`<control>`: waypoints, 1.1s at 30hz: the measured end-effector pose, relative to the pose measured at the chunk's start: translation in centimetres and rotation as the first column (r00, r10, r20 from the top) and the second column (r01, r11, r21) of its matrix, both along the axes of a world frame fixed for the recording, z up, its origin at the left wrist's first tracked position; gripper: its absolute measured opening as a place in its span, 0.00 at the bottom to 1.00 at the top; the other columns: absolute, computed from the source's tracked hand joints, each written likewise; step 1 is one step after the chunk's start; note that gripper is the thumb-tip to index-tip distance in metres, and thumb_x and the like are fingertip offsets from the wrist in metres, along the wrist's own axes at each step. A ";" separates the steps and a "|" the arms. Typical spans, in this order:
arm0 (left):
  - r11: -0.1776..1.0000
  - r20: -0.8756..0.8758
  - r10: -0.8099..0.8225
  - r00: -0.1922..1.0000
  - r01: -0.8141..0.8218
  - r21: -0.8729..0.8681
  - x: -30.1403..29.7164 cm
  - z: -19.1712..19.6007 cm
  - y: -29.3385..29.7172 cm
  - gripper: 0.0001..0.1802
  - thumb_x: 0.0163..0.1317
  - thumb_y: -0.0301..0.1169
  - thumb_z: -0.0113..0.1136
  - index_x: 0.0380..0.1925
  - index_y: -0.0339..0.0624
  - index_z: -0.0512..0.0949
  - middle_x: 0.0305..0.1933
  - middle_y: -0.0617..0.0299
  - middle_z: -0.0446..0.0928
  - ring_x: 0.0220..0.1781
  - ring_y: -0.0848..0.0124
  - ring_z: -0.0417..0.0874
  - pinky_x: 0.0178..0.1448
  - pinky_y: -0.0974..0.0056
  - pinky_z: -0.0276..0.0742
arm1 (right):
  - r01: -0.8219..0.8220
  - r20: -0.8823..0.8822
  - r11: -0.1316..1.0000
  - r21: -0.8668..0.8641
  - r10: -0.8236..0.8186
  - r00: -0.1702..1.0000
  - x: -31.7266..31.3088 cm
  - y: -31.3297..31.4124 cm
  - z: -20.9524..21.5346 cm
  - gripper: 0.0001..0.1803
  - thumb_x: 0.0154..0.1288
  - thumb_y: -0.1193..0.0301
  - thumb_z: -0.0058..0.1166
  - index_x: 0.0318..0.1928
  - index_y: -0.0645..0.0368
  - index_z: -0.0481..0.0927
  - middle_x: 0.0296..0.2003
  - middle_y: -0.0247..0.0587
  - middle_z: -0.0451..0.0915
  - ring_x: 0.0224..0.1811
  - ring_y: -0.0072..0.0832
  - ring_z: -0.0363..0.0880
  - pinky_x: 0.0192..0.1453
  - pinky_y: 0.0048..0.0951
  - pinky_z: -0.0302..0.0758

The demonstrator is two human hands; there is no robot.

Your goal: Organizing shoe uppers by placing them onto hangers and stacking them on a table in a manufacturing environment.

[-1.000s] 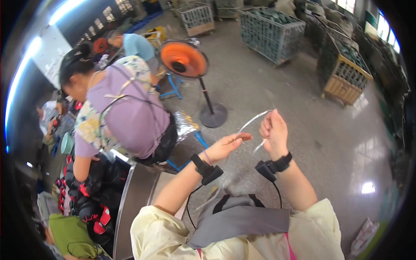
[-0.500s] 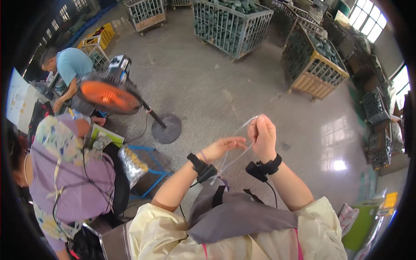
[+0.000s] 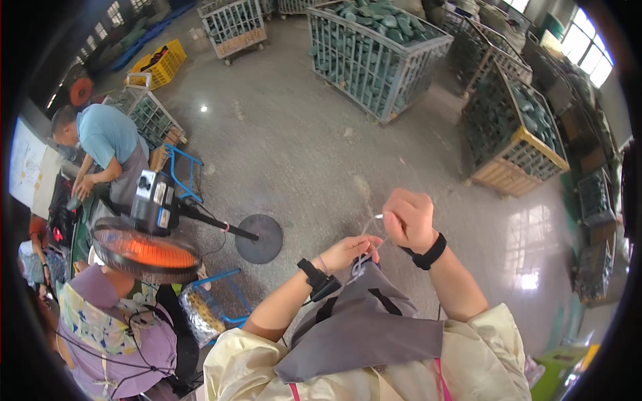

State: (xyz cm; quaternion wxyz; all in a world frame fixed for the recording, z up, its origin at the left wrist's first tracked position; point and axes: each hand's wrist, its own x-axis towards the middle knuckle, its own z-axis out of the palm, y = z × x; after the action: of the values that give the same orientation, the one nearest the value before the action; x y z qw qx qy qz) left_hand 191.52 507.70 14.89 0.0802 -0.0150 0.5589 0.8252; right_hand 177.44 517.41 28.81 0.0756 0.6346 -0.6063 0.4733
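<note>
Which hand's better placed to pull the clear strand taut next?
Right, probably. The right hand is raised, fist closed on the clear strand's upper end; the left hand sits low by the grey apron, pinching its lower part.

Fan (image 3: 148, 250) near left, wire crates (image 3: 374, 57) far centre & right, hands (image 3: 381, 237) near centre w/ cord (image 3: 366, 234) between.

1. The person wears a pale cream-yellow garment with short, loose sleeves that end above the elbows, leaving the forearms bare.
2. A grey apron bib covers the chest, with a dark strap running up it and thin pink straps showing low on the chest.
3. Just behind the left grip (image 3: 348, 252) sits a black wristband carrying a small black boxy device.
4. Just behind the right grip (image 3: 409, 219) sits a plain black band around the wrist.
</note>
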 end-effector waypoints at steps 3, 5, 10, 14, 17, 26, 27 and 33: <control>0.996 0.033 0.080 0.996 -0.079 -0.039 -5.0 -1.1 -4.0 0.23 0.68 0.42 0.39 0.54 0.35 0.66 0.32 0.66 0.74 0.40 0.76 0.72 0.52 0.70 0.64 | -0.130 -0.217 0.988 -0.083 0.110 0.970 -6.8 -5.1 0.0 0.08 0.44 0.73 0.56 0.17 0.56 0.69 0.15 0.34 0.66 0.14 0.31 0.66 0.16 0.27 0.62; 0.982 -0.017 0.187 0.982 -0.187 0.009 -6.0 0.7 -6.5 0.23 0.68 0.43 0.41 0.53 0.37 0.67 0.29 0.69 0.71 0.36 0.78 0.70 0.47 0.71 0.65 | -0.214 -0.299 0.975 -0.057 0.188 0.935 -8.7 -7.7 2.7 0.09 0.42 0.71 0.56 0.16 0.55 0.68 0.14 0.35 0.63 0.13 0.32 0.64 0.15 0.29 0.60; 0.916 0.103 0.388 0.916 -0.395 0.062 -8.3 -0.8 -13.9 0.19 0.66 0.42 0.45 0.50 0.42 0.70 0.25 0.73 0.66 0.31 0.82 0.65 0.37 0.74 0.65 | -0.441 -0.270 0.896 0.059 0.439 0.857 -15.2 -18.0 1.8 0.09 0.44 0.70 0.55 0.16 0.55 0.69 0.14 0.35 0.62 0.13 0.32 0.63 0.16 0.30 0.60; 0.672 0.173 0.738 0.653 -0.735 -0.093 -7.1 2.1 -17.0 0.12 0.65 0.35 0.47 0.45 0.43 0.72 0.25 0.72 0.65 0.29 0.82 0.66 0.38 0.73 0.68 | -0.474 -0.002 0.877 0.083 0.476 0.880 -18.2 -26.0 -1.4 0.05 0.42 0.79 0.50 0.15 0.61 0.69 0.12 0.41 0.64 0.14 0.37 0.65 0.17 0.32 0.61; 0.273 -0.246 0.903 0.352 -0.913 -0.304 -7.9 -3.5 -19.2 0.09 0.64 0.31 0.49 0.43 0.40 0.71 0.27 0.69 0.70 0.30 0.78 0.72 0.43 0.73 0.72 | -0.473 0.592 0.860 0.190 0.284 0.754 -19.9 -32.2 -6.5 0.12 0.55 0.72 0.45 0.16 0.59 0.69 0.12 0.28 0.65 0.13 0.20 0.62 0.16 0.26 0.54; 0.044 -0.254 0.949 0.188 -0.874 -0.483 -10.1 0.8 -33.7 0.14 0.60 0.39 0.52 0.30 0.39 0.77 0.25 0.50 0.76 0.28 0.61 0.77 0.36 0.60 0.72 | -0.868 0.890 0.274 0.414 0.077 0.449 -24.3 -51.3 -2.2 0.10 0.61 0.70 0.49 0.43 0.59 0.74 0.21 0.29 0.72 0.19 0.14 0.65 0.19 0.14 0.61; -0.020 -0.333 0.926 0.178 -0.858 -0.513 -10.7 1.0 -35.6 0.14 0.60 0.39 0.52 0.30 0.39 0.77 0.26 0.49 0.76 0.29 0.59 0.78 0.36 0.59 0.72 | -0.816 0.782 0.174 0.551 0.232 0.578 -24.5 -53.6 -0.1 0.11 0.61 0.71 0.49 0.43 0.60 0.74 0.22 0.30 0.73 0.20 0.15 0.66 0.21 0.16 0.63; -0.017 -0.362 0.855 0.372 -0.677 -0.736 -13.8 0.6 -48.3 0.14 0.58 0.39 0.52 0.31 0.40 0.79 0.30 0.48 0.77 0.33 0.50 0.77 0.38 0.54 0.73 | -0.614 0.404 0.027 0.789 0.730 0.552 -26.8 -65.6 -2.6 0.10 0.59 0.70 0.50 0.36 0.64 0.78 0.21 0.34 0.76 0.21 0.18 0.68 0.24 0.21 0.65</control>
State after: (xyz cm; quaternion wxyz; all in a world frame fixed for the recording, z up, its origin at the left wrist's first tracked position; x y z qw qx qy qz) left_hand 177.70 459.36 15.50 -0.3513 -0.4362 0.7446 0.3632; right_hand 150.68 451.79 26.18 -0.4614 0.8039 -0.3744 0.0255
